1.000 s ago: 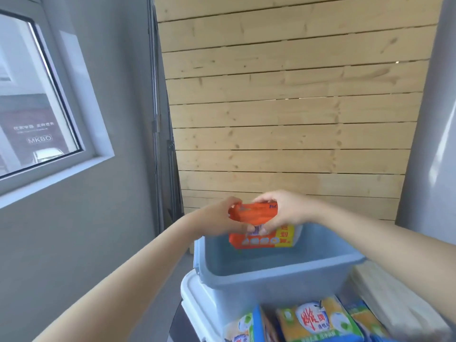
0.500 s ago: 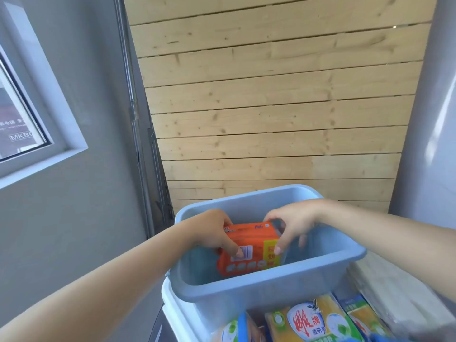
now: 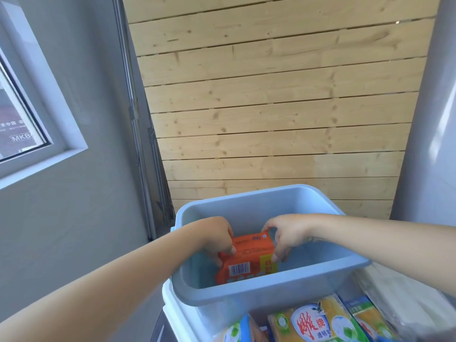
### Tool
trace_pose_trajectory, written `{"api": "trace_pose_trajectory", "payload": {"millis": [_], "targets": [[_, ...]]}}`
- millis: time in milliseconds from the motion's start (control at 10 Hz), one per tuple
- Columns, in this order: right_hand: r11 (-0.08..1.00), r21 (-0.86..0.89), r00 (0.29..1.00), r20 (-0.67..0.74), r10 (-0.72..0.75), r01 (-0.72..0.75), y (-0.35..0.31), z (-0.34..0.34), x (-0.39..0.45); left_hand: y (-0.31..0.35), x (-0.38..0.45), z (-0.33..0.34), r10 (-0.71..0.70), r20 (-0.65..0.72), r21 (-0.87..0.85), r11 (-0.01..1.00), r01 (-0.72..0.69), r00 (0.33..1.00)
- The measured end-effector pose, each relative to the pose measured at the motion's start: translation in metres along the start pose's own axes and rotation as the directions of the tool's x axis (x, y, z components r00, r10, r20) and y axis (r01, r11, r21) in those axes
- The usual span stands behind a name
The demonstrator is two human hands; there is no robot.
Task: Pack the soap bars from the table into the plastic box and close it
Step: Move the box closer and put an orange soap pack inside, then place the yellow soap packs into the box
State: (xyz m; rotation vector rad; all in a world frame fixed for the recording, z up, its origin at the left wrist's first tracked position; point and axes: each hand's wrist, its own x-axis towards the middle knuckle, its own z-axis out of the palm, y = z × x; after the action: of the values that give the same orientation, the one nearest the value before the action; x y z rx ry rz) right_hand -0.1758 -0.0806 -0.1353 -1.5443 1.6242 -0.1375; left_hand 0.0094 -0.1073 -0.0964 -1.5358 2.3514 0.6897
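Note:
An orange soap pack [image 3: 248, 259] with a barcode and a yellow panel stands low inside the light blue plastic box [image 3: 259, 293]. My left hand [image 3: 218, 236] grips its left end and my right hand [image 3: 287, 236] grips its right end, both reaching down past the rim. The box's near wall hides the bottom of the pack. Several yellow and green soap packs [image 3: 313, 322] lie on the table in front of the box, cut off by the lower edge of the view.
A white lid [image 3: 172, 312] lies under the box and sticks out at its left. A wooden slat wall [image 3: 271, 107] rises behind. A grey wall with a window [image 3: 22, 124] stands at the left, a grey panel [image 3: 434, 144] at the right.
Both hands have lowered the orange soap pack from above the rim down into the box. The view has tilted downward, showing more of the box's inside.

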Motion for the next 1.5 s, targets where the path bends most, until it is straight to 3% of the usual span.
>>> {"api": "trace_pose_trajectory", "payload": {"millis": [200,300,400,500,600,700,800,900,1000,1100,1200,1300,1400,1500], "targets": [[0.899,0.439,0.999,0.032,-0.02,0.004,-0.001,0.003,-0.001,-0.001,-0.01,-0.013,-0.016,-0.065,-0.009,1.0,0.016,0.998],[0.865,0.501,0.993,0.109,-0.034,-0.026,-0.002,0.001,-0.003,-0.003,-0.011,-0.011,-0.007,-0.054,-0.068,0.998,0.004,0.999],[0.908,0.416,0.978,0.201,-0.048,-0.041,-0.003,0.0,-0.006,-0.004,-0.011,-0.007,-0.002,-0.092,0.001,1.0,0.002,0.996],[0.935,0.353,0.957,0.28,-0.071,-0.034,-0.004,0.0,-0.005,-0.003,-0.009,-0.005,-0.026,-0.089,-0.093,0.996,0.018,0.996],[0.968,0.25,0.913,0.402,-0.075,-0.031,-0.006,0.003,-0.004,0.001,-0.009,-0.005,-0.036,-0.001,-0.09,0.995,0.036,0.999],[0.988,0.153,0.885,0.464,-0.043,-0.032,-0.009,0.005,-0.003,0.0,-0.005,-0.003,-0.084,-0.018,-0.075,0.994,0.082,0.996],[0.992,0.125,0.921,0.386,-0.042,-0.007,-0.017,-0.002,-0.004,-0.004,-0.004,0.001,-0.085,-0.048,0.009,0.996,0.085,0.995],[0.979,0.204,0.951,0.3,-0.079,0.017,-0.029,-0.016,-0.008,-0.006,-0.01,0.002,-0.113,0.011,-0.037,0.993,0.114,0.993],[0.977,0.213,0.958,0.273,-0.086,0.028,-0.035,-0.02,-0.02,-0.008,-0.022,0.001,-0.14,0.079,-0.231,0.961,0.155,0.987],[0.961,0.268,0.975,0.191,-0.116,0.062,-0.039,-0.017,-0.039,-0.006,-0.033,0.0,-0.128,0.012,-0.425,0.897,0.121,0.992],[0.922,0.335,0.981,-0.078,-0.178,0.193,-0.045,-0.013,-0.075,0.002,-0.057,-0.006,-0.06,-0.21,-0.578,0.813,-0.074,0.976],[0.93,0.14,0.887,-0.375,-0.268,0.34,-0.045,-0.001,-0.115,0.017,-0.089,-0.004,0.044,-0.434,-0.567,0.762,-0.311,0.9],[0.896,0.014,0.775,-0.509,-0.375,0.443,-0.031,0.021,-0.154,0.033,-0.124,0.014,0.159,-0.541,-0.47,0.757,-0.454,0.826],[0.911,0.021,0.781,-0.523,-0.341,0.412,-0.012,0.044,-0.179,0.045,-0.141,0.037,0.231,-0.473,-0.46,0.758,-0.462,0.85]]}}
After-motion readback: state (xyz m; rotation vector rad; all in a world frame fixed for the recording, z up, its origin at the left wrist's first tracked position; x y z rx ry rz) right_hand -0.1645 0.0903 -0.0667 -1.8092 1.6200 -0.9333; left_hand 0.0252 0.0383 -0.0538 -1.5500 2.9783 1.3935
